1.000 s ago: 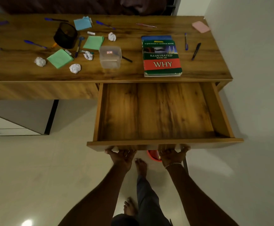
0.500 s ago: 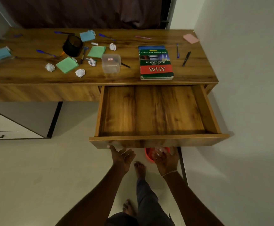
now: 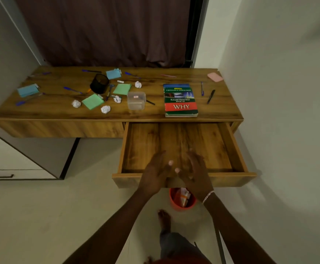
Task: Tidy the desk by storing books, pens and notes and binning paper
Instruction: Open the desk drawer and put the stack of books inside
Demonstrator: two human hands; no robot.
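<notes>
The desk's drawer (image 3: 231, 143) stands pulled out and holds nothing. My left hand (image 3: 155, 171) and my right hand (image 3: 195, 171) hover side by side over its front edge, fingers relaxed, holding nothing. A stack of books (image 3: 180, 101) topped by "Illustrated Book of WHY" lies on the desk (image 3: 60, 113) just behind the drawer. Several pens, such as a blue one (image 3: 72, 90) and a black one (image 3: 211, 96), lie scattered. Green notes (image 3: 92, 101), blue notes (image 3: 28, 90) and a pink pad (image 3: 214, 76) lie about. Crumpled paper balls (image 3: 105, 109) dot the left half.
A black mesh pen cup (image 3: 99, 83) and a clear plastic box (image 3: 136, 100) stand mid-desk. An orange bin (image 3: 182, 201) with scraps sits on the floor under the drawer front. A wall runs close on the right; a cabinet (image 3: 12, 161) stands at left.
Both hands have let go of the drawer's front underside and risen above its front edge. The camera has pulled back and tilted up, showing more of the desk and curtain.
</notes>
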